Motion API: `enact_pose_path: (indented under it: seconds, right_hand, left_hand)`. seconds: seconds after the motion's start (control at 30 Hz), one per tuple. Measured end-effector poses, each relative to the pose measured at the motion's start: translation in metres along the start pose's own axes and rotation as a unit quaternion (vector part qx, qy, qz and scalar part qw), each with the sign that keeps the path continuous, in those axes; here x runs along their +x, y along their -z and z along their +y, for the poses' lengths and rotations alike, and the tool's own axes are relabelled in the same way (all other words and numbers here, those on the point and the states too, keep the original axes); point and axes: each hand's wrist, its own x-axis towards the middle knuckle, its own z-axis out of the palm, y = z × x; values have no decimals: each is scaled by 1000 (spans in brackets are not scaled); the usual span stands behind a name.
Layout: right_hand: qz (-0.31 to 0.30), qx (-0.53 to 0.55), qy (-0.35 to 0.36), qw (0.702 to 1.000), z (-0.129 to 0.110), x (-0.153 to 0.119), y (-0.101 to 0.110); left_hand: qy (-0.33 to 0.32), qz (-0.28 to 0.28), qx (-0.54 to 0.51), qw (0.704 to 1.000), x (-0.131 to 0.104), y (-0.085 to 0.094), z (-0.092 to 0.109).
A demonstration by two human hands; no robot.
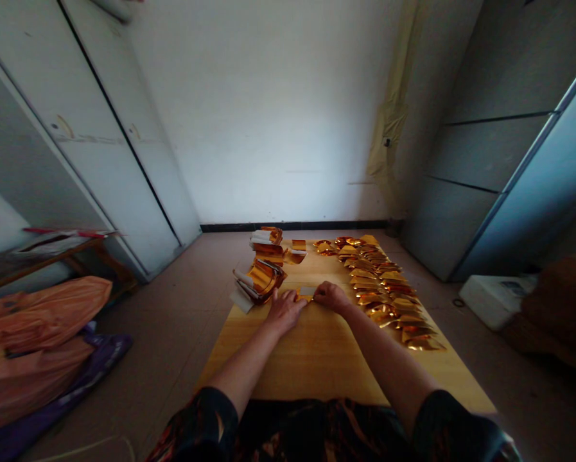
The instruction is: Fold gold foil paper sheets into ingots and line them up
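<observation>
A small sheet of gold foil paper with a pale grey face lies on the wooden table between my hands. My left hand rests at its left side, its fingers closed on the near left edge. The right edge is pinched between the fingertips of my right hand. Left of my left hand is a curled stack of gold foil sheets, some showing grey backs. On the right of the table, folded gold foil pieces lie in overlapping rows, close to my right forearm.
More foil sheets lie at the table's far left, with a loose one beside them. The wooden table reaches to my lap. Around it stand a white cabinet, a grey cabinet, a white box and orange bags.
</observation>
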Motion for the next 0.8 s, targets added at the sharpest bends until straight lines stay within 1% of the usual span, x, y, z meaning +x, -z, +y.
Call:
enact_pose_path:
  seconds: [0.17,0.33,0.5,0.8]
  right_hand:
    - [-22,-27,-34,999,-7,6,4]
    - [-24,-64,-52,996,-14,9,7]
    - [-31,-75,-77,994,-18,10,9]
    - [-43,-94,-78,992,-23,9,13]
  left_hand:
    - [-3,-14,-5,1000,2,-1,-1]
    - [9,-17,-12,1000,3,-5,-2]
    - [16,-31,-22,999,2,-2,-1]
    - [23,-13,-16,1000,1,-5,1]
